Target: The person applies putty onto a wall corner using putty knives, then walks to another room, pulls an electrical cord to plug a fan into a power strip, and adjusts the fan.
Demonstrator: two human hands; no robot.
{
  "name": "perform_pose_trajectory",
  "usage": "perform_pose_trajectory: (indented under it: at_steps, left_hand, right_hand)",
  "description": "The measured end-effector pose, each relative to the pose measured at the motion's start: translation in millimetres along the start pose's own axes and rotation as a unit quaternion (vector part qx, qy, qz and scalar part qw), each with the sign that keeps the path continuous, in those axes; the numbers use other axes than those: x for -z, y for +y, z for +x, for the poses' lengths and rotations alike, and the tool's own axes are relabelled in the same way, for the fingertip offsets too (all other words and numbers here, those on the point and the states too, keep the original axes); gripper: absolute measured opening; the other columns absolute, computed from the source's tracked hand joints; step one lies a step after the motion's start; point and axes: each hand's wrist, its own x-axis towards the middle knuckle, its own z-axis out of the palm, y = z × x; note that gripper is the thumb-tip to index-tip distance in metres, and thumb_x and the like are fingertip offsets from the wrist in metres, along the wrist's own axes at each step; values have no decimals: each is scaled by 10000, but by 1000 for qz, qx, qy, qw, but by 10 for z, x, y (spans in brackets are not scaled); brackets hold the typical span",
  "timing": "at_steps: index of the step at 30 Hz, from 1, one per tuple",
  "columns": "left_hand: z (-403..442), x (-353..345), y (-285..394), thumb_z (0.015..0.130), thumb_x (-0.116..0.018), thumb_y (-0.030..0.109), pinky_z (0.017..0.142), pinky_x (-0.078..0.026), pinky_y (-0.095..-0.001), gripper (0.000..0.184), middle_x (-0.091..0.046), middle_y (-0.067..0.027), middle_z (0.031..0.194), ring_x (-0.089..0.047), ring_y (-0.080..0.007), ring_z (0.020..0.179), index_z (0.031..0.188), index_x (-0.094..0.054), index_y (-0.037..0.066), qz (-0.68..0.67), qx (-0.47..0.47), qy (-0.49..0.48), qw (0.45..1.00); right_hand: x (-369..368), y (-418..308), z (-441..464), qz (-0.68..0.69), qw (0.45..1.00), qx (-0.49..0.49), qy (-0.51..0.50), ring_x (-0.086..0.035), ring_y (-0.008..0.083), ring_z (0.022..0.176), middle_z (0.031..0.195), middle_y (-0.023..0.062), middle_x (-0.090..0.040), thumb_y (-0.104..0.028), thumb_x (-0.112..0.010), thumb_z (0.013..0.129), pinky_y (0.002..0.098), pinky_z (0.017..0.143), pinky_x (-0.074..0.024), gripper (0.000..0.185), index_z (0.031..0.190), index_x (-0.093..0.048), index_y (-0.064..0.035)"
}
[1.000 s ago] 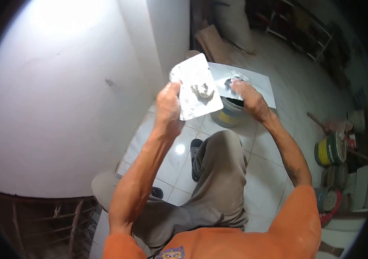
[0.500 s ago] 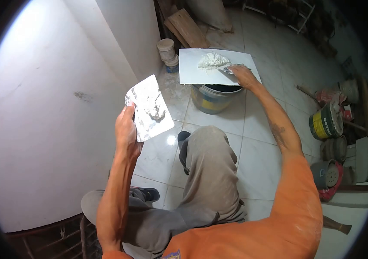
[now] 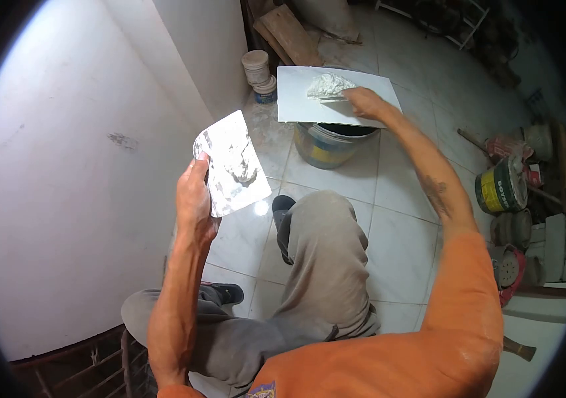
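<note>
My left hand [image 3: 193,192] grips a flat white plate [image 3: 246,189] by its left edge, and a lump of grey-white paste [image 3: 238,162] sticks to its face. Farther off, my right hand [image 3: 366,104] is closed on a putty knife [image 3: 335,99], whose blade touches the near side of a white paste mound [image 3: 328,85]. That mound lies on a white board [image 3: 296,109], which rests across the top of a bucket [image 3: 323,149]. The knife's handle is mostly hidden in my fingers.
A pale wall [image 3: 64,199] rises at the left. Two stacked small tubs [image 3: 256,68] and wooden boards [image 3: 289,40] stand behind. At the right are a green and yellow bucket [image 3: 500,186] and other containers. My knees are below the board.
The view has shifted, and the plate in my left hand sits lower and farther left. My right hand has moved the knife left, against the mound, since half a second ago.
</note>
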Motion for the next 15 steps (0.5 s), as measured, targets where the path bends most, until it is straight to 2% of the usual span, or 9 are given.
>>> perform_pose_trajectory:
  at_steps: [2,3,6,7,10,11,14,15]
  left_hand:
    - [15,23,-17,991,-402,205,789,-560,-323,363,-618,-147,1088,-658,-190,898,1216,-454,-76,7,5,16,1000]
    - [25,34,-17,991,-402,204,791,-559,-323,364,-615,-148,1094,-656,-191,905,1217,-453,-76,4,2,15,1000]
    - [33,23,-14,991,-403,204,796,-556,-324,366,-608,-150,1111,-650,-193,926,1222,-450,-76,-11,-2,12,1000]
    - [15,4,-7,991,-403,204,798,-555,-324,367,-605,-151,1115,-648,-194,932,1223,-449,-76,-19,-2,11,1000]
    - [28,13,10,991,-404,204,807,-551,-326,370,-601,-150,1120,-643,-196,940,1228,-444,-77,-20,-12,8,1000]
    - [25,39,-13,991,-404,204,811,-550,-327,371,-600,-149,1120,-642,-196,941,1230,-442,-78,-17,-11,10,1000]
    - [-3,38,-2,991,-403,205,813,-549,-327,370,-601,-146,1113,-642,-196,936,1226,-444,-79,-20,-9,-1,1000]
    - [-8,56,-10,992,-401,203,815,-549,-327,367,-600,-146,1113,-641,-196,938,1225,-445,-78,-14,-5,5,1000]
  right_hand:
    - [-182,-186,38,-53,992,67,92,-597,405,863,864,227,-617,49,-556,675,465,744,-473,262,933,-578,9]
    - [-203,-287,26,-66,996,24,57,-593,401,919,906,225,-622,49,-596,642,457,773,-481,288,927,-591,5]
    - [14,-504,-65,-76,993,22,-88,-592,407,906,892,223,-623,43,-608,625,459,767,-478,275,898,-596,8]
    - [38,-412,-105,-56,992,73,-89,-597,410,863,846,221,-623,25,-597,637,460,749,-479,249,886,-599,4]
    - [381,-314,-190,-36,987,106,-116,-597,413,818,801,225,-615,12,-569,655,468,728,-474,245,898,-598,1]
    - [456,-213,-232,-30,990,97,-96,-595,405,836,833,232,-615,-5,-538,687,471,738,-461,261,942,-593,-3]
    - [465,11,-299,-25,999,-10,-25,-596,409,850,855,234,-619,-6,-519,706,473,739,-457,264,962,-585,1]
    - [398,96,-319,-39,999,-18,10,-595,417,853,869,231,-626,0,-504,717,476,734,-459,240,944,-582,6]
